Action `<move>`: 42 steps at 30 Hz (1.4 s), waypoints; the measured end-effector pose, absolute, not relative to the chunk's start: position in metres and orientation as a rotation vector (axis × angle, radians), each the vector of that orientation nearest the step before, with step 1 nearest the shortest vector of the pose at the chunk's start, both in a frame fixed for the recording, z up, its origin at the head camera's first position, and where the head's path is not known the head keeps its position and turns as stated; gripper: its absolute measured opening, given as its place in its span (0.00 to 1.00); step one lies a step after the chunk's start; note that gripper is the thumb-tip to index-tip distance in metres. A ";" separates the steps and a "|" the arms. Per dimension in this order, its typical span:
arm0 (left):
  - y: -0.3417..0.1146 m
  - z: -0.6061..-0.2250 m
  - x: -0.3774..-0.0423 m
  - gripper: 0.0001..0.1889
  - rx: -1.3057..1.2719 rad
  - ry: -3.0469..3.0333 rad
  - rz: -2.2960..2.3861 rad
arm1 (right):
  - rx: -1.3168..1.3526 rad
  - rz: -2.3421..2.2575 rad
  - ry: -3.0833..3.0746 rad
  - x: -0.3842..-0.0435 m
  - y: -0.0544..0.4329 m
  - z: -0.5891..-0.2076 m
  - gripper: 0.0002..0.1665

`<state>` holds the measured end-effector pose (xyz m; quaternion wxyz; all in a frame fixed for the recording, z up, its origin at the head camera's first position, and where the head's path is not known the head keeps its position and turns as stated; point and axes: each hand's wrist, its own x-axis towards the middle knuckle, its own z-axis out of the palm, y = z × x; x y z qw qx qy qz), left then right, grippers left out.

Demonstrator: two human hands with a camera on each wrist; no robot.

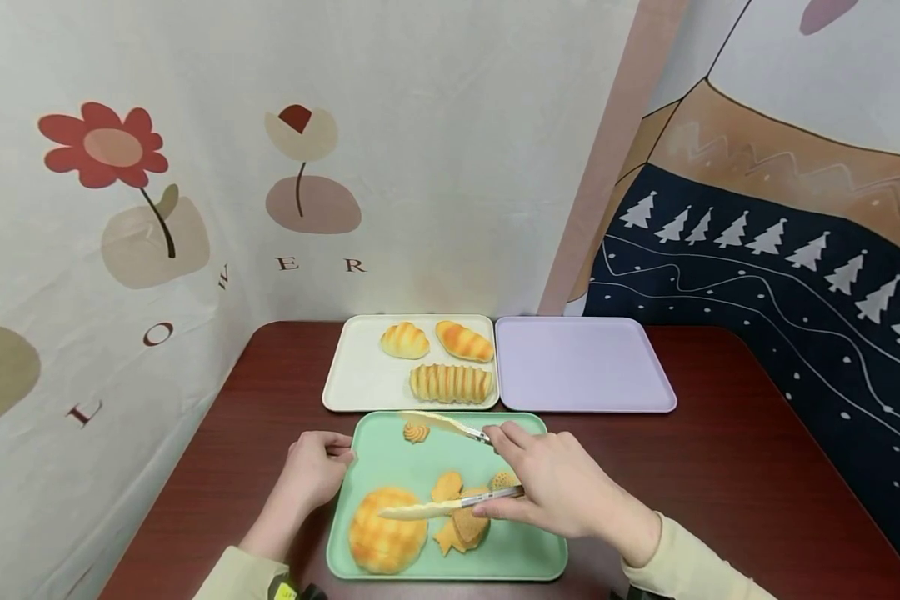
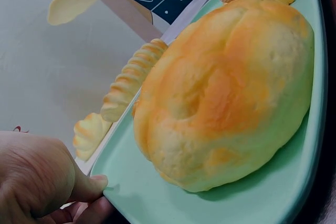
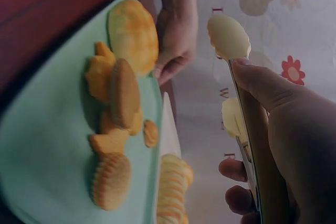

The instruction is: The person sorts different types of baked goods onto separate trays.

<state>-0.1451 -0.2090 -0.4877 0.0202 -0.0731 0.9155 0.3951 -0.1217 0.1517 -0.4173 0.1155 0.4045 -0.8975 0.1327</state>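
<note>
My left hand [image 1: 317, 471] grips the left rim of a green tray [image 1: 521, 550], its thumb [image 2: 96, 182] on top and its fingers beneath. My right hand [image 1: 562, 479] holds a pair of tongs [image 1: 487, 497] with cream-coloured tips, spread wide above the tray with nothing between them. A large round bread [image 1: 387, 529] lies at the tray's near left. To its right is a cluster of biscuits [image 1: 471, 527], one of them fish-shaped, partly hidden under the tongs. A small swirl cookie [image 1: 416, 432] lies near the far rim, close to one tong tip.
Behind the green tray stands a white tray [image 1: 360, 367] holding a ridged loaf [image 1: 450, 383] and two smaller breads. Beside it is a purple tray [image 1: 581, 364]. The dark red table [image 1: 720, 467] meets printed cloth walls at the back.
</note>
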 end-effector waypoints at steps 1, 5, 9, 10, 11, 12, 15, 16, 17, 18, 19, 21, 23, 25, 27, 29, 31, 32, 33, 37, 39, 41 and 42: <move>-0.209 -0.487 -0.145 0.10 -0.226 2.840 1.224 | 1.199 0.390 -2.628 -0.120 0.152 -0.419 0.50; -0.209 -0.487 -0.145 0.10 -0.220 2.838 1.229 | 1.248 0.372 -2.623 -0.116 0.151 -0.428 0.52; -0.209 -0.488 -0.146 0.10 -0.219 2.838 1.231 | 1.277 0.354 -2.626 -0.113 0.149 -0.435 0.53; -0.209 -0.489 -0.147 0.10 -0.220 2.839 1.230 | 1.282 0.351 -2.629 -0.113 0.148 -0.437 0.53; -0.209 -0.489 -0.147 0.10 -0.223 2.840 1.228 | 1.287 0.354 -2.635 -0.112 0.148 -0.439 0.53; -0.209 -0.490 -0.147 0.10 -0.225 2.840 1.226 | 1.293 0.358 -2.642 -0.111 0.147 -0.440 0.52; -0.210 -0.490 -0.147 0.10 -0.220 2.843 1.226 | 1.311 0.368 -2.670 -0.109 0.146 -0.444 0.51; -0.210 -0.490 -0.147 0.10 -0.222 2.843 1.225 | 1.318 0.363 -2.678 -0.109 0.145 -0.445 0.51; -0.210 -0.489 -0.147 0.10 -0.221 2.843 1.224 | 1.325 0.361 -2.686 -0.108 0.145 -0.445 0.51; -0.210 -0.489 -0.147 0.10 -0.220 2.842 1.225 | 1.333 0.355 -2.693 -0.108 0.144 -0.446 0.51; -0.210 -0.489 -0.147 0.10 -0.219 2.842 1.225 | 1.339 0.351 -2.700 -0.108 0.144 -0.447 0.51; -0.210 -0.489 -0.147 0.10 -0.223 2.841 1.224 | 1.351 0.341 -2.712 -0.108 0.143 -0.448 0.51; -0.210 -0.489 -0.147 0.10 -0.222 2.841 1.225 | 1.363 0.338 -2.720 -0.108 0.142 -0.450 0.50; -0.210 -0.490 -0.147 0.10 -0.225 2.841 1.227 | 1.375 0.336 -2.720 -0.108 0.141 -0.452 0.49; -0.210 -0.490 -0.147 0.10 -0.224 2.842 1.228 | 1.387 0.327 -2.718 -0.108 0.140 -0.453 0.48; -0.210 -0.490 -0.147 0.11 -0.223 2.842 1.231 | 1.394 0.313 -2.713 -0.109 0.139 -0.455 0.47; -0.210 -0.490 -0.147 0.11 -0.218 2.844 1.234 | 1.398 0.301 -2.717 -0.110 0.138 -0.456 0.47; -0.209 -0.490 -0.147 0.11 -0.217 2.845 1.234 | 1.400 0.293 -2.721 -0.110 0.138 -0.457 0.47; -0.209 -0.490 -0.147 0.11 -0.218 2.844 1.234 | 1.401 0.289 -2.726 -0.110 0.138 -0.458 0.47; -0.209 -0.489 -0.147 0.11 -0.221 2.836 1.234 | 1.402 0.259 -2.730 -0.111 0.136 -0.460 0.46; -0.210 -0.489 -0.147 0.11 -0.220 2.833 1.234 | 1.401 0.245 -2.729 -0.111 0.136 -0.460 0.46; -0.210 -0.490 -0.147 0.11 -0.221 2.834 1.234 | 1.399 0.232 -2.725 -0.111 0.135 -0.461 0.46; -0.210 -0.490 -0.147 0.11 -0.222 2.834 1.234 | 1.399 0.227 -2.727 -0.111 0.135 -0.461 0.46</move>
